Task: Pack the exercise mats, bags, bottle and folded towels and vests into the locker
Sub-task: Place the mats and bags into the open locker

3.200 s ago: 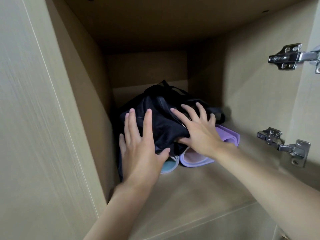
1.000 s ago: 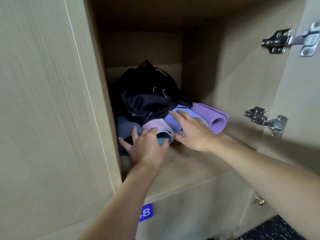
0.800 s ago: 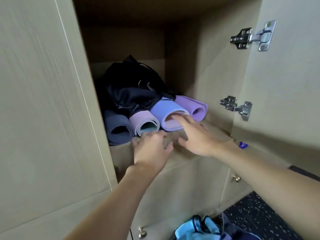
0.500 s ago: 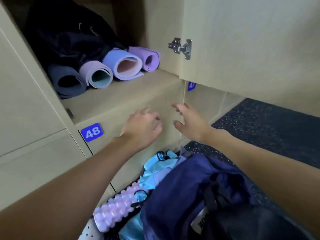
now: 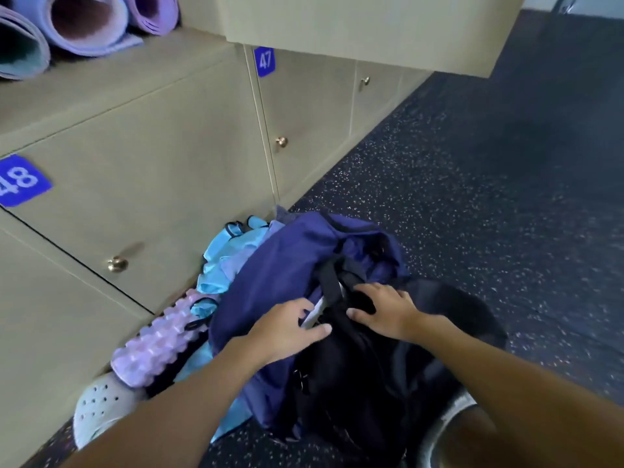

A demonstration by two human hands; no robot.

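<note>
Speckled dark floor (image 5: 472, 197). Navy bag (image 5: 287, 265) lies lengthwise toward the viewer, under both hands: left hand (image 5: 290, 329) rests open on it, right hand (image 5: 385, 309) curls at its black strap (image 5: 332, 292) (grip unclear). Open locker (image 5: 118, 62) sits above-left of the bag.

Left hand (image 5: 289, 327), right hand (image 5: 386, 312) outstretched, low.

bag (image 5: 287, 265) navy | roller (image 5: 158, 346) lilac, knobbed | floor (image 5: 472, 184) dark, white-speckled | mats (image 5: 77, 25) purple
</note>
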